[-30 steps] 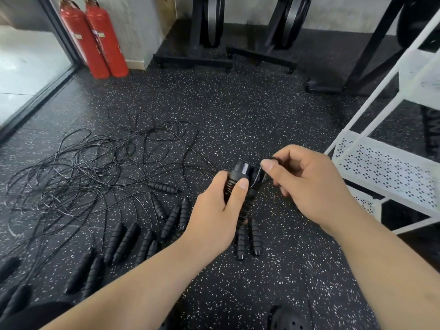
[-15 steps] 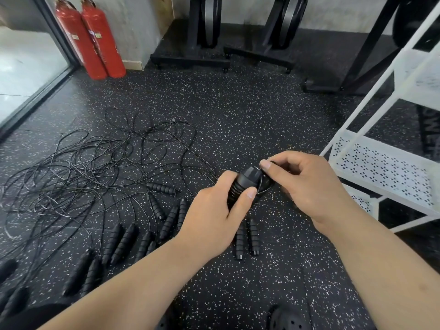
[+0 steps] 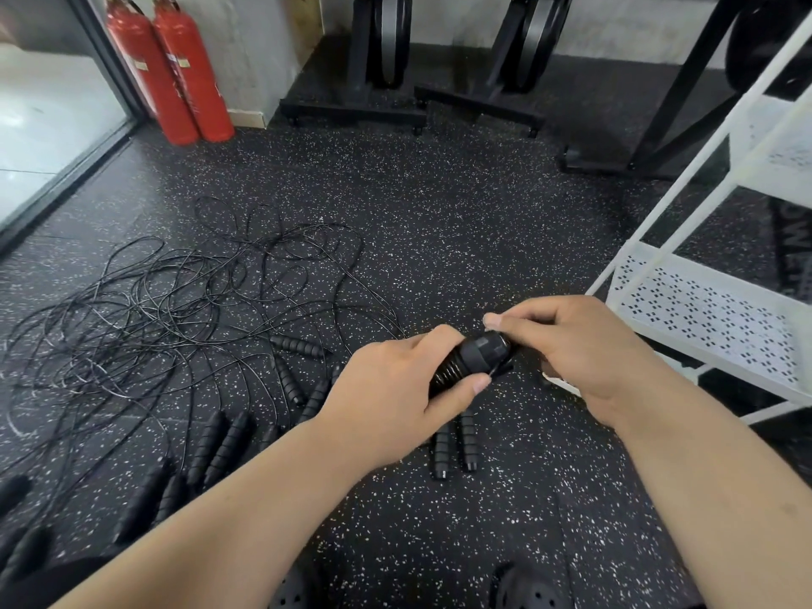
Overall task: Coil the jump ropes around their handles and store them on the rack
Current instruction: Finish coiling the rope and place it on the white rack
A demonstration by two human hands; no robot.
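Note:
My left hand [image 3: 395, 389] grips a pair of black ribbed jump rope handles [image 3: 472, 360] with rope coiled around them, held tilted above the floor. My right hand [image 3: 567, 345] pinches the handles' upper right end, fingers curled over the rope there. Loose black ropes [image 3: 175, 309] lie tangled on the floor to the left. Several more black handles [image 3: 219, 441] lie in a row below the tangle, and two handles [image 3: 454, 446] sit side by side under my hands. The white rack [image 3: 703, 318] stands at the right, its perforated lower shelf close to my right hand.
Two red fire extinguishers [image 3: 171, 68] stand at the back left beside a glass door [image 3: 52, 125]. Black exercise machine bases [image 3: 413, 103] line the back wall. The floor is black speckled rubber. Dark shoes [image 3: 527, 586] show at the bottom edge.
The coiled handles tipped from nearly upright to lying slanted toward the right. My right hand slid over the handles' end, and both hands shifted slightly toward the rack.

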